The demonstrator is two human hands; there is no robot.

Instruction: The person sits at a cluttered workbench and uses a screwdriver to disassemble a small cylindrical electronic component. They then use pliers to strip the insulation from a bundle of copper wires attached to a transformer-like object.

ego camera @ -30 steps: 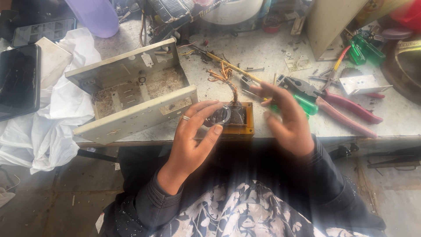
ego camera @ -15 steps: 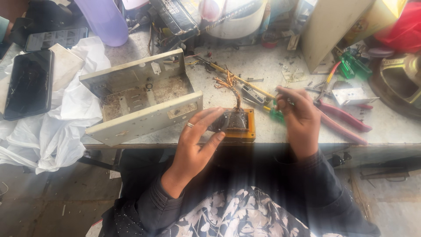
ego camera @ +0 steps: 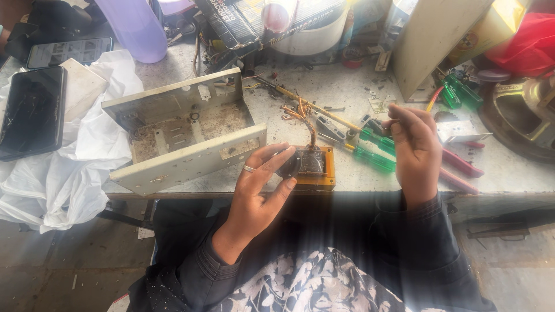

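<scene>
The case (ego camera: pixel 185 136) lies gutted left of the transformer (ego camera: pixel 309 167); left hand (ego camera: pixel 257 193) fingers pinch that transformer, right hand (ego camera: pixel 416 150) fingers close on something small.

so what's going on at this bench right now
A person sits at a cluttered workbench. The left hand holds a small transformer with a yellow frame at the bench's near edge, its copper wires sticking up. The right hand is raised over the green-handled screwdrivers and red-handled pliers; whether it holds anything is unclear. An open metal case lies to the left.
</scene>
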